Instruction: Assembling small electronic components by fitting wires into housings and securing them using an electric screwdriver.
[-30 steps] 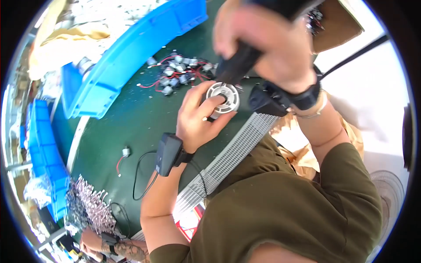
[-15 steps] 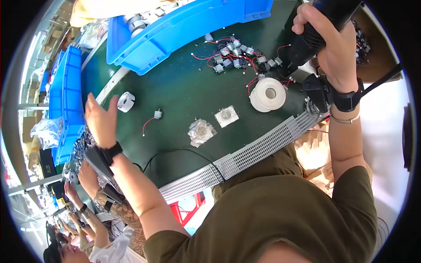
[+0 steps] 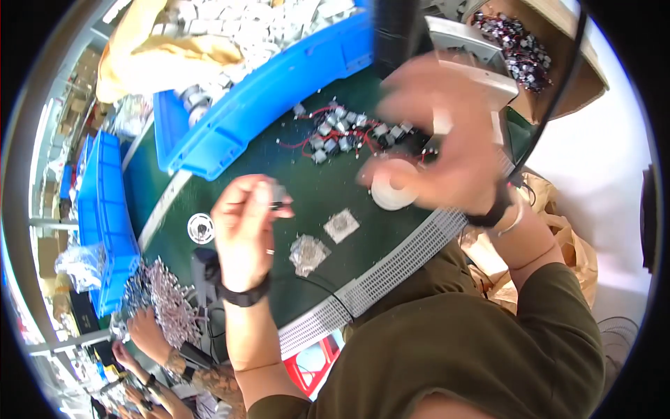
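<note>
L hand [image 3: 241, 227], mid-left of frame, pinches small grey motor [image 3: 280, 195] btwn thumb & fingertips; motor sits at hand's R edge. R hand [image 3: 450, 150], upper R of ctr, blurred, fingers spread, thumb over white roll [image 3: 391, 200]; can't tell if touching. Wired-motor pile [image 3: 335, 130] upper ctr.

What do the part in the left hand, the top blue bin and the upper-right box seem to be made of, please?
Part in the left hand: probably metal, greyish; it is small and blurred, so its finish is unclear.
Bin: likely moulded plastic, satin, evenly blue with ridges shaped into the wall.
Box: apparently cardboard, matt brown, with thin, stiff sides.
</note>
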Available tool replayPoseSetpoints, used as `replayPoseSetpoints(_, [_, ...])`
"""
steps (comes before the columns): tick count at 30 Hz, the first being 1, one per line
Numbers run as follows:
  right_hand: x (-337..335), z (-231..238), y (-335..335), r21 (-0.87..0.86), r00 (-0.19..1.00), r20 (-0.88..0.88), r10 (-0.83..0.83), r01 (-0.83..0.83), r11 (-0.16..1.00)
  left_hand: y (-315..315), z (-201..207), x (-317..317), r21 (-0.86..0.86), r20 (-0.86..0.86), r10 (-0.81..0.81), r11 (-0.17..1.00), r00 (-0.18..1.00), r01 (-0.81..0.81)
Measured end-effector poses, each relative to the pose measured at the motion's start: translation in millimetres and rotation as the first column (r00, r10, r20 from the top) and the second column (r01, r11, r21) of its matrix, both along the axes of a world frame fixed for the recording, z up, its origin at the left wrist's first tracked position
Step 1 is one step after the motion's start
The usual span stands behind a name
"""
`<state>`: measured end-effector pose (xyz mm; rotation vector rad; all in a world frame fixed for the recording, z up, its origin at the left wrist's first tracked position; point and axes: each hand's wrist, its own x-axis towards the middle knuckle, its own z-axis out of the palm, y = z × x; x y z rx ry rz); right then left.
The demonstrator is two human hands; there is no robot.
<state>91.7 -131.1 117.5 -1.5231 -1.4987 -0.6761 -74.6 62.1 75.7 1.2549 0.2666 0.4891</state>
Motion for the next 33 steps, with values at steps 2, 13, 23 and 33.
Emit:
replayPoseSetpoints(2, [-14, -17, 14, -0.146, 0.966, -0.148, 0.212, -0.234, 0.961, -30, 7, 26, 0.004, 0.008, -0.101, 0.995, 0.995, 0.101])
replayPoseSetpoints(13, [7, -36, -5, -0.06, 0.934, -0.317, 0.164, -0.193, 0.979, 67, 55, 93, 0.639, 0.31, 0.327, 0.623, 0.893, -0.45])
replayPoseSetpoints(23, [8, -25, -18, -0.18, 0.685, -0.725, 0.07, -0.287, 0.941, 177, 80, 230, 0.979, 0.147, 0.296, -0.177, 0.944, -0.097])
replayPoseSetpoints(33, [-7, -58, -61, -0.03, 0.466, -0.877, 0.119, -0.301, 0.953, 75, 82, 101, 0.853, 0.306, 0.204, 0.374, 0.93, -0.363])
